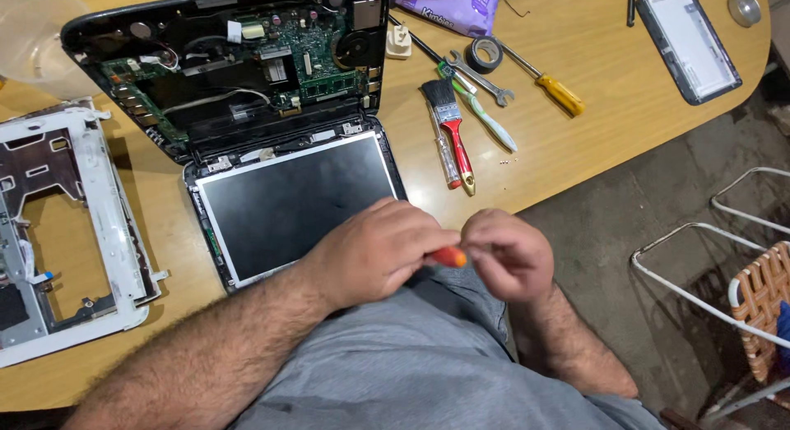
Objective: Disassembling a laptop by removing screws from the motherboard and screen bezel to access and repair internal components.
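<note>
An opened black laptop lies on the wooden table, its base [247,60] stripped to show the green circuit board, its dark screen [296,201] folded flat toward me. My left hand [374,251] and my right hand [508,255] meet just off the table's near edge, below the screen's corner. Both close around a small orange-handled tool [450,257], of which only a short orange piece shows between the fingers; its tip is hidden.
A white laptop frame [78,224] lies at the left. To the right of the laptop lie a red-handled brush [453,130], a toothbrush [490,117], a wrench [481,78], a tape roll [484,54], a yellow-handled screwdriver [551,84] and a tablet-like panel [687,41]. A woven chair [757,290] stands on the floor at right.
</note>
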